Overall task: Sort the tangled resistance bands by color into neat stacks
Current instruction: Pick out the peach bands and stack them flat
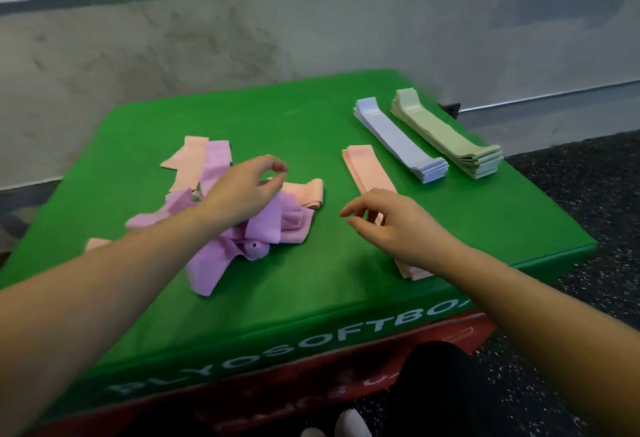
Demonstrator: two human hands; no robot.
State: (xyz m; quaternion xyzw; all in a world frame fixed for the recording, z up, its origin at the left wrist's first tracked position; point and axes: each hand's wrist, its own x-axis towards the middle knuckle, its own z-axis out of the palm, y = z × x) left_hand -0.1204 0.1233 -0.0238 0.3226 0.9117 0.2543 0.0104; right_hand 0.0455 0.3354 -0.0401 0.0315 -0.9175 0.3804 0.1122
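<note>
A tangled pile of purple bands (pixel 280 225) lies left of centre on the green box top (pixel 304 117), with loose peach bands (pixel 188 164) mixed in at its back and right. My left hand (pixel 242 190) hovers over this pile, fingers loosely curled, thumb and forefinger close together with nothing between them. To the right lies a flat peach stack (pixel 367 166). My right hand (pixel 391 225) is above its near half, fingers relaxed and holding nothing. Further right, a blue stack (pixel 398 138) and a pale green stack (pixel 446 135) lie side by side.
The green pad sits on a red box (pixel 460 332) with white lettering on its front face. A grey wall rises behind, and dark speckled floor (pixel 588 194) lies to the right. My dark-clothed leg (pixel 440 384) and white shoes are below the front edge.
</note>
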